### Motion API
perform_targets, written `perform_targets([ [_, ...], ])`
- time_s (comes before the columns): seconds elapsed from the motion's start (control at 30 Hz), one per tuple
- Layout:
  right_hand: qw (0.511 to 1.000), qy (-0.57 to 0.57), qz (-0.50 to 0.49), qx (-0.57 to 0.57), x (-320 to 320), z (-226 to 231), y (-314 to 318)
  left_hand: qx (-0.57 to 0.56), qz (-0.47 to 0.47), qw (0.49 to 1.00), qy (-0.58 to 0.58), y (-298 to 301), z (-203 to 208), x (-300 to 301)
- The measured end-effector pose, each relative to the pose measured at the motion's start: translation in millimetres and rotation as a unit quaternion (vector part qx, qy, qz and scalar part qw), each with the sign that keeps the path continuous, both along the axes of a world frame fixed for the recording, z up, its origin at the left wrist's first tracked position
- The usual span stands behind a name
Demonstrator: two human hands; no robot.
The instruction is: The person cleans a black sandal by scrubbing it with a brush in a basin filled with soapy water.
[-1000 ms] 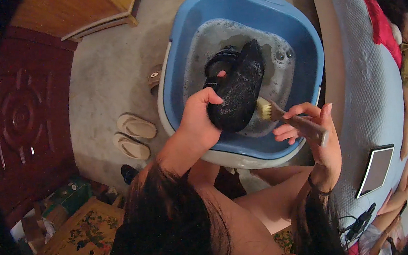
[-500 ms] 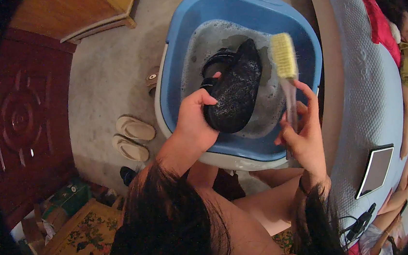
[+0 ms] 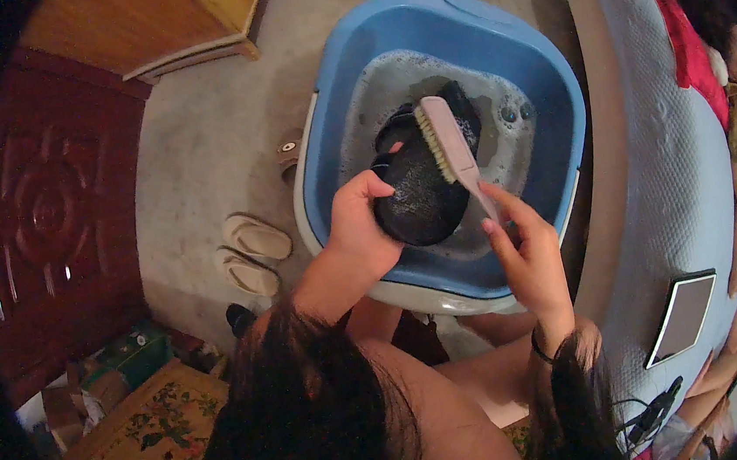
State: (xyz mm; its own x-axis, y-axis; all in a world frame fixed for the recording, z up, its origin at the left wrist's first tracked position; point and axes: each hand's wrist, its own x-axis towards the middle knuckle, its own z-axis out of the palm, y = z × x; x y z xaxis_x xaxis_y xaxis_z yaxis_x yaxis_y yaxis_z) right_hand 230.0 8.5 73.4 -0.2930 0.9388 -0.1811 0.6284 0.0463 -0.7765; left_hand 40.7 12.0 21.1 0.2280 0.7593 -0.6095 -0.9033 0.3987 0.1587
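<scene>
A wet black sandal [image 3: 423,203], sole upward with a little foam on it, is tilted over the soapy water in a blue tub [image 3: 333,71]. My left hand [image 3: 360,231] grips its near left side, thumb on the sole and fingers partly hidden beneath. In my right hand [image 3: 528,255] is the handle of a pale pink scrubbing brush [image 3: 451,142]. The brush's yellowish bristles face left and rest against the sandal's right side. Dark straps show beyond the sandal's left edge, partly hidden.
Beige slippers [image 3: 257,238] lie on the floor left of the tub. A bed [image 3: 658,178] runs along the right, with a tablet [image 3: 683,318] and people on it. A flowered box [image 3: 162,423] stands at lower left, near a dark red door [image 3: 54,196].
The brush has swung left from beside the sandal onto its sole, turning so its back faces up. My right hand moved left with it; my left hand keeps its grip.
</scene>
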Motion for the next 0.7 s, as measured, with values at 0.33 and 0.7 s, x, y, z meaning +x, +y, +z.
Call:
perform_targets([
  [0.33, 0.997, -0.002, 0.073, 0.039, 7.0, 0.5, 1.7, -0.012, 0.016, 1.000, -0.022, 4.5, 8.4, 1.1],
  [0.7, 0.993, -0.109, 0.053, 0.003, 12.1, 12.0, 3.3, -0.016, 0.017, 0.999, -0.024, 6.2, 8.0, 4.0],
])
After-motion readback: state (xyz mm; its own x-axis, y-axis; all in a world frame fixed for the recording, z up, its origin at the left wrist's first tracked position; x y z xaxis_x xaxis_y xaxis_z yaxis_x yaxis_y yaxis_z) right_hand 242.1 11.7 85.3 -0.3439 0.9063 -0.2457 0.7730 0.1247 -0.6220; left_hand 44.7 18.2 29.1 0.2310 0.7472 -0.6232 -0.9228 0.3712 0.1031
